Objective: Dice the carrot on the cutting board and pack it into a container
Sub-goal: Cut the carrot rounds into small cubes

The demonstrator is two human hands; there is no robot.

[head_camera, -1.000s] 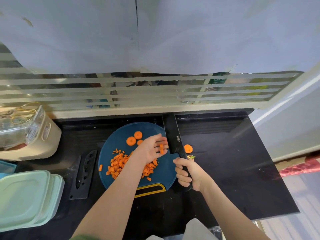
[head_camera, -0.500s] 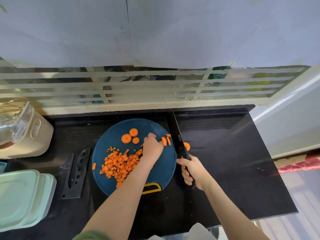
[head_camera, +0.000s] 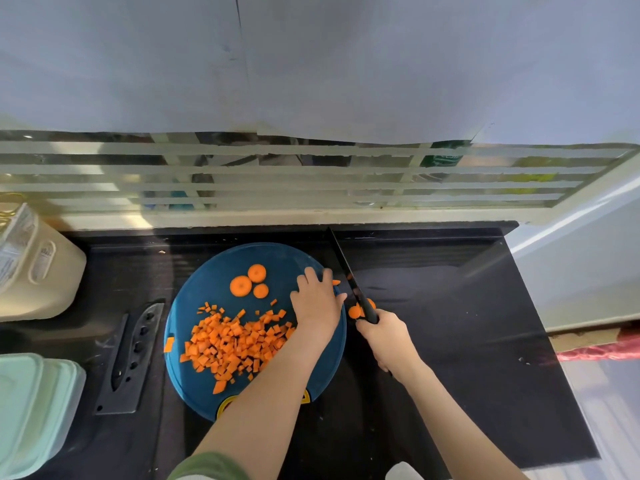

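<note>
Lower left of frame: containers [head_camera: 34, 410] stacked w/ lids on, well apart from the cutting board [head_camera: 207, 282], so I judge packing isn't started. A knife sheath [head_camera: 130, 358] lies between them. The diced carrot [head_camera: 232, 341] is heaped on the board's lower left. One stray cube [head_camera: 168, 344] sits at the left rim and could drop onto the table [head_camera: 450, 341] w/ any nudge. Three rounds [head_camera: 240, 285] wait uncut near the top.

Centre: left hand [head_camera: 317, 303], fingers bent down over carrot strips [head_camera: 336, 282] at the board's right edge, pinning them. The contact itself is hidden. The knife [head_camera: 349, 282] stands just right of those fingertips, thumb near the blade. Main risk is a nick if the blade drifts left or the strips roll. A slice [head_camera: 355, 311] lies off the board by the handle and may get missed. Right hand [head_camera: 388, 341] is wrapped tight round the handle.
</note>
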